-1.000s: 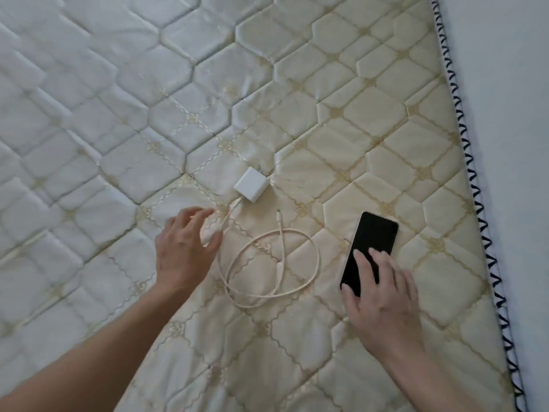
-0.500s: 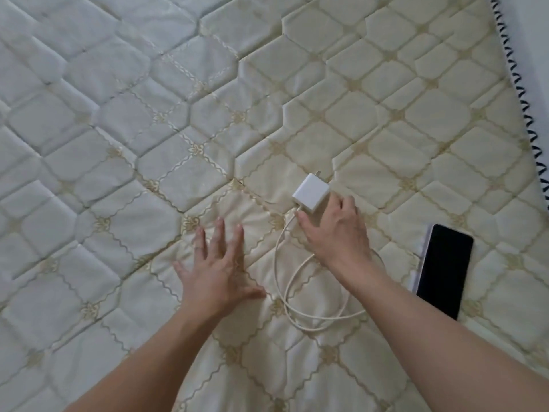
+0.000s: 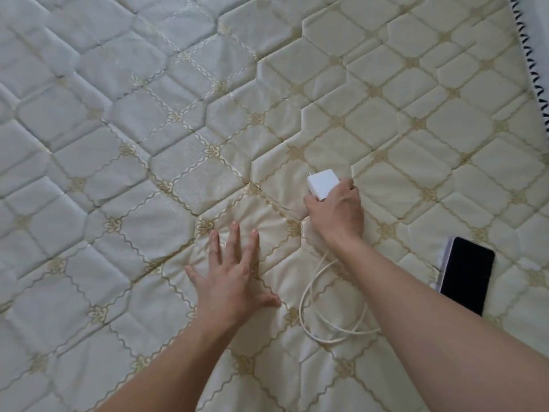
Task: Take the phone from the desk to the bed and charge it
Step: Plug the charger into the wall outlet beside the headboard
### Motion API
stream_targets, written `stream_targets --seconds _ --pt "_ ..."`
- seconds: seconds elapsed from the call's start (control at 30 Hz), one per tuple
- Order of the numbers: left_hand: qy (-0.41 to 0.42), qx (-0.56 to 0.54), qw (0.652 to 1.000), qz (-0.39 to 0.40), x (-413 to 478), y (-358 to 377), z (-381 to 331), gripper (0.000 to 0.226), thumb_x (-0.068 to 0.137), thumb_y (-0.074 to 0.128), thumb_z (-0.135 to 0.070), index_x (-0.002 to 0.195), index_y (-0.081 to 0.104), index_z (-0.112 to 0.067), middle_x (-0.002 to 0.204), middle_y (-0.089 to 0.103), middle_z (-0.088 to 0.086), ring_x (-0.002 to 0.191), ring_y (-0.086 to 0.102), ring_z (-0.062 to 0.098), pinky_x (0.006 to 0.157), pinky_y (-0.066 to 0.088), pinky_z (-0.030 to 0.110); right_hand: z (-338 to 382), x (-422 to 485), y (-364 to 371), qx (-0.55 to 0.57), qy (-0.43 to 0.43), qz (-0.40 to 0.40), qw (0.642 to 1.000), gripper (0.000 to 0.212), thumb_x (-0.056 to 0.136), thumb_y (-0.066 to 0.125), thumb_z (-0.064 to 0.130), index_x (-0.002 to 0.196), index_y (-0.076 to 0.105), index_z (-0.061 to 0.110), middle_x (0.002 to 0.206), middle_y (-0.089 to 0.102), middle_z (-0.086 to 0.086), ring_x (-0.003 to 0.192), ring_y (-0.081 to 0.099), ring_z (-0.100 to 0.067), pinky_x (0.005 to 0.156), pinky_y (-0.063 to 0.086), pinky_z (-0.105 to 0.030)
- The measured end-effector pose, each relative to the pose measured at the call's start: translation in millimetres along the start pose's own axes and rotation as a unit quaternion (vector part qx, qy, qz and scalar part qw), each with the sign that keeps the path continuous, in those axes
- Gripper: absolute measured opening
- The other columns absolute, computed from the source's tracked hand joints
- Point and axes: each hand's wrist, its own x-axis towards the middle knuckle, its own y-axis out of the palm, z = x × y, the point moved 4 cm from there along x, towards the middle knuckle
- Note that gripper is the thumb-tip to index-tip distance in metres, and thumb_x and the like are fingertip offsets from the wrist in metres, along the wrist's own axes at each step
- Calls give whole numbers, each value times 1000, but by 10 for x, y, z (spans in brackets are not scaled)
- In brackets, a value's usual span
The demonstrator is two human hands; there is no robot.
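Observation:
The black phone lies screen up on the quilted mattress, at the right, apart from both hands. My right hand is closed around the white charger block, which sticks out above the fingers. The white cable runs from under that wrist and loops on the mattress between my forearms. My left hand rests flat on the mattress with fingers spread, holding nothing, left of the cable loop.
The mattress edge with dark zigzag stitching runs down the upper right, with a pale wall or floor strip beyond it. Cream quilted fabric fills the remaining view.
My right hand left the phone, crossed left and closed on the charger block. My left hand let go of the cable and flattened on the mattress. The view shifted left.

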Motion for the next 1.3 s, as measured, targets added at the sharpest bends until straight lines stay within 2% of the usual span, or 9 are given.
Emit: stream_targets --seconds 0.1,0.27,0.33,0.4,0.53,0.67,0.9,1.07,1.3 --pt "-2 -7 1000 -2 -12 -23 -29 133 52 68 -83 149 -17 -50 159 -33 -15 148 -28 25 108 10 80 -122 -24 -129 39 12 47 998 54 83 53 49 108 49 1 101 67 -10 99 59 -35 72 37 -34" --pt "-5 -9 1000 -7 -30 -29 -43 133 52 69 -83 149 -16 -51 159 -33 -15 148 -27 24 108 11 79 -347 -140 -288 123 47 96 987 49 71 44 57 58 46 9 59 49 -4 71 53 -38 60 39 -38" --pt "-4 -4 1000 -7 -25 -26 -41 134 51 68 -84 149 -16 -51 159 -33 -15 149 -26 24 108 12 79 -466 -211 -284 174 37 86 980 56 69 42 57 63 53 3 62 59 -10 71 62 -41 65 53 -45" --pt "-4 -1 1000 -10 -18 -11 -33 134 49 68 -85 149 -16 -52 160 -32 -16 149 -25 24 108 14 79 -565 -271 -264 222 15 86 971 45 75 44 54 74 59 12 70 66 -11 68 65 -35 68 57 -51" --pt "3 -5 1000 -17 -3 22 -8 135 45 66 -88 149 -13 -53 160 -29 -16 150 -23 24 106 15 80 -637 -360 -283 291 -23 99 951 26 95 53 37 83 62 16 63 61 -1 47 58 -15 51 57 -42" --pt "4 -5 1000 -18 -1 27 -7 136 43 65 -89 149 -12 -53 161 -28 -16 150 -23 24 105 14 81 -665 -401 -304 332 -13 112 937 35 96 54 42 83 59 11 66 62 -9 49 62 -22 50 59 -50" --pt "2 1 1000 -18 0 39 -17 137 42 65 -90 149 -13 -53 160 -31 -17 149 -25 23 105 14 80 -813 -420 -306 481 58 133 864 31 99 52 32 84 50 5 77 68 -22 48 66 -25 41 55 -29" --pt "-1 -4 1000 -22 12 57 -5 137 40 66 -89 148 -12 -56 160 -30 -18 149 -25 21 104 14 81 -988 -543 -485 437 48 99 893 30 90 67 33 100 58 6 88 73 -13 64 74 -27 48 56 -33" --pt "-1 65 998 19 -255 -268 -423 117 65 57 -86 151 -13 -49 165 -19 -11 152 -7 35 108 22 75 -1328 -932 -1451 321 102 -5 942 30 80 70 37 85 70 7 66 74 -1 59 73 -15 55 62 -45"
